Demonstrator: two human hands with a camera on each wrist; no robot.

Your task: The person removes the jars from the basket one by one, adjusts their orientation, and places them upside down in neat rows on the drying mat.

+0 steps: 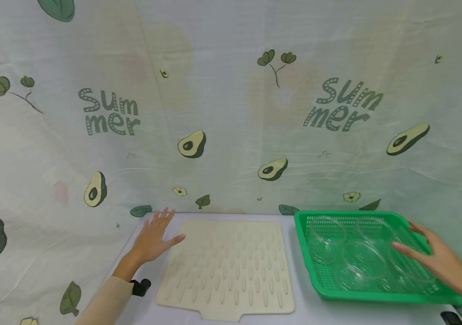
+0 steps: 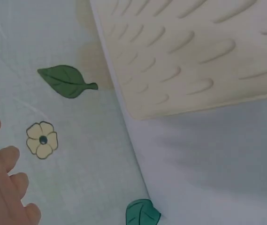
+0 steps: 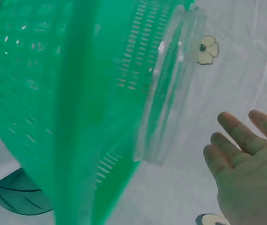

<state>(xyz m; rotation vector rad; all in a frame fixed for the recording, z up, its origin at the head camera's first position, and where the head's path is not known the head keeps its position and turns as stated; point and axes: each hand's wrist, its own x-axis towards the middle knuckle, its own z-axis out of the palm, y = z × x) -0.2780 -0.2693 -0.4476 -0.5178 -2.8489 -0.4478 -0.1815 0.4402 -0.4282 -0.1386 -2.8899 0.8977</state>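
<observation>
A cream mat (image 1: 226, 266) with raised oblong ridges lies on the white table. Beside its upper left corner my left hand (image 1: 152, 241) is held with fingers spread, gripping nothing. To the right stands a green perforated basket (image 1: 312, 275) with several clear round containers (image 1: 364, 259) in it. My right hand (image 1: 438, 259) is over the basket's right side, thumb and fingers apart. In the right wrist view its fingers (image 3: 236, 136) are extended and apart from the clear container rim (image 3: 171, 89). Whether it touches a container is hard to tell in the head view.
A pale cloth (image 1: 231, 113) printed with avocados, leaves and lettering hangs behind the table. The table's white surface (image 2: 194, 164) shows around the mat. Black wrist straps (image 1: 140, 287) sit at both wrists.
</observation>
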